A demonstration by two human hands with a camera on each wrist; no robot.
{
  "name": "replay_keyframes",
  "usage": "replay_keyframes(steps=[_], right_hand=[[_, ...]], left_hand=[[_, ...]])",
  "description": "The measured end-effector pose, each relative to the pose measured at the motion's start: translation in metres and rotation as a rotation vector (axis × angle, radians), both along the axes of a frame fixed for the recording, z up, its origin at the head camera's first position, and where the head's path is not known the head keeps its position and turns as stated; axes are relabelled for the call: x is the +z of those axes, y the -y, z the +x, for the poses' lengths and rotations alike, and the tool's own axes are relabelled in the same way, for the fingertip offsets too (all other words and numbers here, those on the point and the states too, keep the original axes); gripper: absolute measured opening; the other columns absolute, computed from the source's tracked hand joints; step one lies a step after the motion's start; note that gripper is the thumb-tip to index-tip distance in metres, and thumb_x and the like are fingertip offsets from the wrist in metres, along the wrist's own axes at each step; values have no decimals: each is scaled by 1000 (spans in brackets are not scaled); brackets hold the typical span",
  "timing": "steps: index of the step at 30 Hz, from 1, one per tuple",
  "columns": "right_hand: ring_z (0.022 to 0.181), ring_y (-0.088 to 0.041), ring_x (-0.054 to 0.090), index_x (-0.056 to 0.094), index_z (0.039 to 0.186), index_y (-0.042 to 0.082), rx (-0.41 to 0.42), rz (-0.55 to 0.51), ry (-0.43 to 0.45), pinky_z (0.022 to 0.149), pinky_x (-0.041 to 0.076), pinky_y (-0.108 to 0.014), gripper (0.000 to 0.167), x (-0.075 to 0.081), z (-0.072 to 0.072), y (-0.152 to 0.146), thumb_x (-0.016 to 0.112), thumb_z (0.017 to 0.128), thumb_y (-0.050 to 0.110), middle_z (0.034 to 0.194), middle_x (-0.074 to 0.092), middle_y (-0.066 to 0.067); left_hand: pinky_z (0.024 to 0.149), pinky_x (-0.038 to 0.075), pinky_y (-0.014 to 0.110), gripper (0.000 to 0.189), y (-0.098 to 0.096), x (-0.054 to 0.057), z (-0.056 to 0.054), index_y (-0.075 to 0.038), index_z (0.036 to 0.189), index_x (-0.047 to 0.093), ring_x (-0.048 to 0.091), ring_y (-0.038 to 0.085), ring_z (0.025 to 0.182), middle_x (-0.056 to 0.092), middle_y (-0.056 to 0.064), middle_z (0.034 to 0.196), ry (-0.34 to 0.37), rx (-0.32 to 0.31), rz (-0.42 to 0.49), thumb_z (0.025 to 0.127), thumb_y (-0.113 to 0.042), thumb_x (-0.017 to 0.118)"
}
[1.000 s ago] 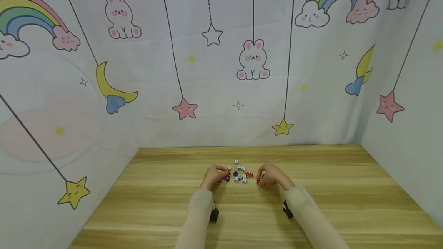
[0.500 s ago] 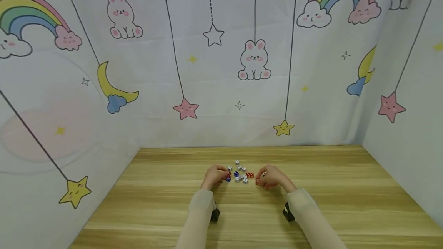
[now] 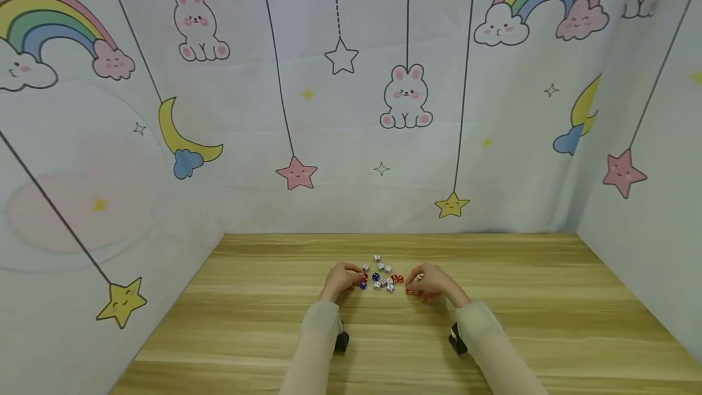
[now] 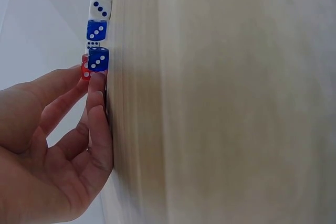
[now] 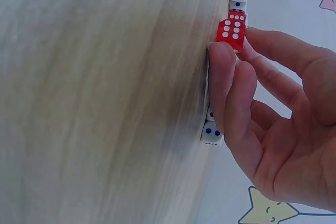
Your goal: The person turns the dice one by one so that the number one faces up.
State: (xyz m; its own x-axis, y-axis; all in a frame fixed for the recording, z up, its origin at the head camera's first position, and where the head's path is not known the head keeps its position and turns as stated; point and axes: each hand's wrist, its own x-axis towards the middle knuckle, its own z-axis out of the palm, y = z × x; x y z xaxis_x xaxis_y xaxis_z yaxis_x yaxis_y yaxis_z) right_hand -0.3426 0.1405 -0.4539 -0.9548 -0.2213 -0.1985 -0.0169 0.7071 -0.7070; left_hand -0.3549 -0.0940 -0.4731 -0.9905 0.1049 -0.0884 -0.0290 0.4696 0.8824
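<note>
My left hand [image 3: 339, 280] pinches a red die [image 4: 85, 68] at the left of a loose cluster of dice. A blue die [image 4: 98, 59] sits right against it, partly in front of it in the left wrist view. At the cluster's right side, my right hand [image 3: 430, 280] holds another red die [image 5: 231, 35] between thumb and fingers, down at the tabletop. Between the hands lie several white dice [image 3: 377, 285], a second blue die [image 3: 375, 277] and a pair of red dice [image 3: 397, 278]. Partly behind the right hand is a white die [image 5: 211, 132].
The dice lie on a wood-grain table [image 3: 263, 334]. A white cloth backdrop [image 3: 340, 200] with printed rabbits, stars and rainbows rises behind the table's far edge and along both sides. One white die [image 3: 376, 258] lies farthest back.
The head view has shifted slightly, moving the whole scene a little to the right. Both hands stay by their red dice; the right fingers have adjusted slightly around theirs.
</note>
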Motion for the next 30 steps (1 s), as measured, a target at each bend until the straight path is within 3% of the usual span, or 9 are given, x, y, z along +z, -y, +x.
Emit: replay_keyframes(steps=[30], right_hand=[[46,-10,52,65,83,9,63,-7,-36,40,42,-24,13,-5,5,-1,71,72,7,56,54,1]], left_hand=[[44,36,20,19,-1,1,1,-1,96,66,45,8,49,63,6,69,-7,-4,-14,86,-14,57]])
